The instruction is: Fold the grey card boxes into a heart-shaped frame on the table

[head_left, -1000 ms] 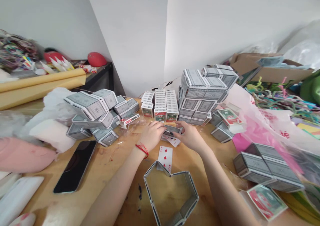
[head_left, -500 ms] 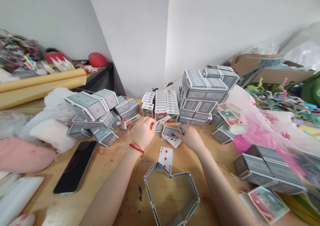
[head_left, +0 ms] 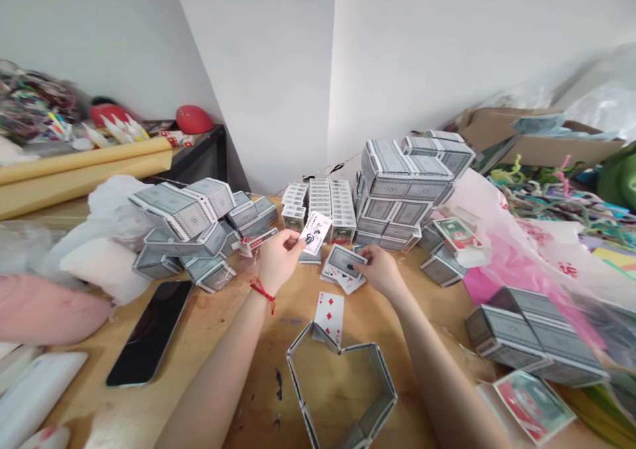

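Between the thumb and fingers of my left hand (head_left: 279,258) is a joker card (head_left: 317,232), its face toward me. My right hand (head_left: 382,271) pinches a grey-backed playing card (head_left: 342,258) at its right end; whether it is one card or more I cannot tell. Beneath that lie a few face-up cards (head_left: 352,283). Nearer to me the three of diamonds (head_left: 328,313) rests face up, its lower edge behind a heart-shaped frame (head_left: 385,369) of folded grey-backed cards. Another grey-backed card (head_left: 311,258) lies under the joker.
Rows of card boxes (head_left: 319,197) stand at the back. To their right rises a tall stack of grey card blocks (head_left: 405,184); more blocks (head_left: 179,214) are piled at left. A phone (head_left: 152,333) lies at left, an open card box (head_left: 534,406) at front right.
My left hand has lifted and turned the joker so that its face shows. In my right hand the grey-backed card has tilted, its far edge rising.
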The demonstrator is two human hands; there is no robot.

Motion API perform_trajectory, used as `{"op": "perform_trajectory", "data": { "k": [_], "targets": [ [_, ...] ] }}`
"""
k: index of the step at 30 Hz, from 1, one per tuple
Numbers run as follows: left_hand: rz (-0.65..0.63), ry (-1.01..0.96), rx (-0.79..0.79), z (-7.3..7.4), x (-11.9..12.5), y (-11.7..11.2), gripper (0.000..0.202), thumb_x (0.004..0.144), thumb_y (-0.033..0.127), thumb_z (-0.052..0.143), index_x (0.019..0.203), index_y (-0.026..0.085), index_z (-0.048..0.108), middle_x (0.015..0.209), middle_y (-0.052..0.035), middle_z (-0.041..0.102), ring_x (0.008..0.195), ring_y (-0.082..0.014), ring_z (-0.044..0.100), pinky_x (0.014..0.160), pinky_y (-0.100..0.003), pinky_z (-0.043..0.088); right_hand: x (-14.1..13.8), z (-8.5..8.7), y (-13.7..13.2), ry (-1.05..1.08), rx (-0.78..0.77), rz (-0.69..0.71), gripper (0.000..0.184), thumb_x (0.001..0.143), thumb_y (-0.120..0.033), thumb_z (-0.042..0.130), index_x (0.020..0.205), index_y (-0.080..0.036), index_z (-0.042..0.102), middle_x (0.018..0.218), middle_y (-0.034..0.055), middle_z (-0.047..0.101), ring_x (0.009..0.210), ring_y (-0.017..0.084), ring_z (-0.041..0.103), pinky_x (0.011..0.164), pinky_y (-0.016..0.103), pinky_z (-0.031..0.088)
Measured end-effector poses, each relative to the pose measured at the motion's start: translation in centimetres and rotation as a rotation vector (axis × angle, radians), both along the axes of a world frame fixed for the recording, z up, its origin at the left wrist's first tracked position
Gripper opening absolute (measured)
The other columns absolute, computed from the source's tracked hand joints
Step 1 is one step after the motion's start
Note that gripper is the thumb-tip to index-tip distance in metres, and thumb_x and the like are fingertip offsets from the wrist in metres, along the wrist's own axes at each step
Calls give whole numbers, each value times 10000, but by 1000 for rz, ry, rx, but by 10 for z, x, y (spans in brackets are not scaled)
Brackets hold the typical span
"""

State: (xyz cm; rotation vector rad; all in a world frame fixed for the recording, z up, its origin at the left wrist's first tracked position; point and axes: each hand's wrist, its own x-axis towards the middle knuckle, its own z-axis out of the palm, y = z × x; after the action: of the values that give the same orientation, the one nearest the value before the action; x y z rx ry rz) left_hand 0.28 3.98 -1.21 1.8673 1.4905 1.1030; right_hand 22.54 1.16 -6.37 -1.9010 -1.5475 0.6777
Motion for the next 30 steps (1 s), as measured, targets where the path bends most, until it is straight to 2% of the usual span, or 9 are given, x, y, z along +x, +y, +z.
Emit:
{"op": "perform_trajectory", "data": {
  "k": [5,9,16,20,24,27,30],
  "targets": [
    [-26,-50,-50,-2,1,0,153,721,281,567,733,142,628,708,-31,663,650,-137,589,618,-231,433,2,1,2,166,54,-19,132,628,-294,600,685,-182,562,581,-3,577,522,136,514,501,235,364],
    [-31,-106,-99,-5,-1,3,189,730,309,560,765,138,635,743,-46,673,675,-152,604,621,-242,445,3,10,1,284,134,-40,159,625,-323,622,667,-172,596,531,-15,552,492,123,485,488,232,352],
    [-30,-342,-333,-6,-3,5,270,744,327,551,909,123,616,628,-33,640,490,-125,576,438,-208,424,2,30,-5,398,383,-149,237,690,-373,606,753,-154,671,539,-13,543,485,109,450,463,228,346],
    [-94,-369,-406,0,2,1,237,755,294,536,887,109,601,526,-10,604,395,-104,531,380,-191,377,-7,42,-13,365,560,-167,230,747,-372,577,784,-177,693,666,28,643,583,146,558,537,259,439],
    [-189,-431,-475,7,7,-4,225,755,313,550,852,111,576,518,-16,613,370,-95,521,367,-181,358,-20,52,-22,159,752,-8,195,814,-286,523,838,-227,708,849,50,691,783,180,633,720,307,502],
    [-242,-512,-525,10,7,-5,251,750,360,568,838,125,556,549,-17,621,398,-93,540,374,-171,363,-27,53,-26,16,749,208,209,837,-236,503,919,-245,696,959,46,681,858,165,641,777,281,511],
    [-258,-599,-541,10,7,-5,279,749,403,573,831,140,530,576,-10,618,423,-92,551,393,-174,393,-30,49,-26,-86,720,299,216,851,-225,497,964,-242,680,1016,49,666,881,152,640,776,251,515]
  ]
}}
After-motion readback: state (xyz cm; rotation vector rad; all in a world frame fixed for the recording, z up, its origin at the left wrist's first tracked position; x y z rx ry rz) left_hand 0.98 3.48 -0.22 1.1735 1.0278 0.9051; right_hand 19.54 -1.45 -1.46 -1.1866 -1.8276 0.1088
